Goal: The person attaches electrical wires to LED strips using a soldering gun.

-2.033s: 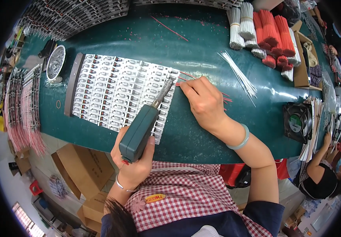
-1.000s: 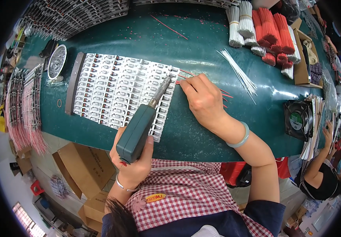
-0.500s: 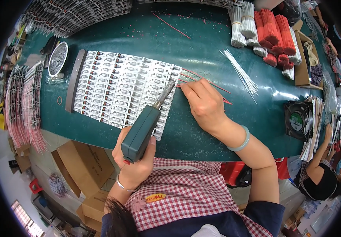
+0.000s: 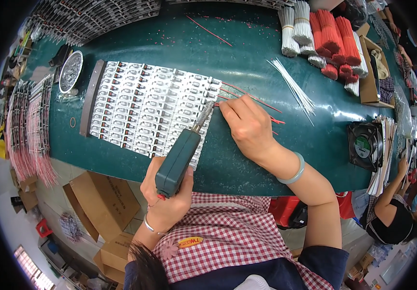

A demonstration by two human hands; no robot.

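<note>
My left hand is wrapped round a dark green soldering gun. Its metal tip points up and to the right, at the right edge of a panel of small white parts laid in rows on the table. Close to that tip, my right hand is closed in a pinch on a thin red wire, whose end lies against the panel's edge. Another red wire runs out from the edge just beyond my fingers. Whether the tip touches the wire, I cannot make out.
A dark bar borders the panel's left side, near a silver bowl. Loose white wires lie to the right. Beyond them are red wire bundles. A black fan stands at the right edge. Wired strips hang at the left.
The soldering gun and my left hand have shifted slightly right and become more upright. My right hand has moved a little to the left, still pinching a red wire; the wires' free ends have shifted.
</note>
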